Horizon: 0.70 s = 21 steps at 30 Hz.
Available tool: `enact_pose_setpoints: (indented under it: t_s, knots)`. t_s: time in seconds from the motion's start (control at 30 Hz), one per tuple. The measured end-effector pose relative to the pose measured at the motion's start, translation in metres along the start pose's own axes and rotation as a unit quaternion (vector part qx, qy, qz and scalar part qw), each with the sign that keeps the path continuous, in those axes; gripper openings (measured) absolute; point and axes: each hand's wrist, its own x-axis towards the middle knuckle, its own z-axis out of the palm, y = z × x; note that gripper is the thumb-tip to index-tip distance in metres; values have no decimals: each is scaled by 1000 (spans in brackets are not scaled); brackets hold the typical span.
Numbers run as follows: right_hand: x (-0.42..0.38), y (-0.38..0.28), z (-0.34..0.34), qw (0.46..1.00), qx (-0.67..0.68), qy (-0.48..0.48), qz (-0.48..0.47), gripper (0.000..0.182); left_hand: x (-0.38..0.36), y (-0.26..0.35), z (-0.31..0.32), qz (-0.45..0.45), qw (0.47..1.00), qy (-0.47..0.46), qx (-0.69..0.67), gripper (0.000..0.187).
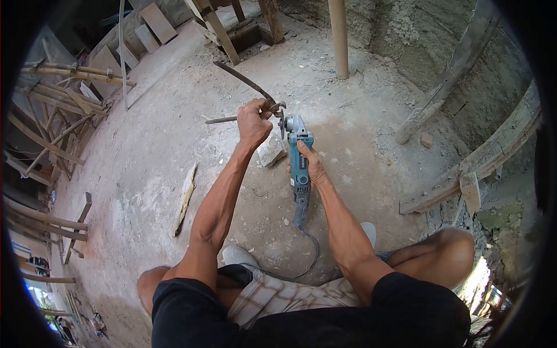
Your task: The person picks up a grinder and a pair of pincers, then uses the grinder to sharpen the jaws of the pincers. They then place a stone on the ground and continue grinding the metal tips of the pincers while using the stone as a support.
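I squat over a dusty concrete floor. My left hand [253, 123] grips a bent steel rod [243, 81] that angles up and away, with a second arm of it sticking out to the left. My right hand [313, 168] wraps around the body of a blue angle grinder [299, 165]. The grinder's disc [282, 124] sits right beside the bend of the rod, close to my left fingers. A chunk of stone [271, 152] lies under the rod, between my two hands.
The grinder's grey cord [310, 255] loops back toward my feet. A wood sliver [185, 197] lies left. Bamboo poles and timber [55, 116] pile along the left side. A post [339, 37] and leaning planks [452, 75] stand near the rough wall at right.
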Motion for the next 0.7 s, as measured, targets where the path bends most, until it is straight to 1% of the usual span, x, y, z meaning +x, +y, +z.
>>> enact_pose_setpoints:
  t_s: [0.37,0.43,0.7]
  knots:
    - [-2,0,1,1000,2,-14,0,65,1,-4,1,-1,1000,1,-6,14]
    - [-3,-2,4,1000,-5,-1,-1,61,0,-3,-1,-60,997,-35,-16,12]
    - [-2,0,3,1000,-10,-2,-2,61,-1,-4,-2,-51,998,-27,-13,12]
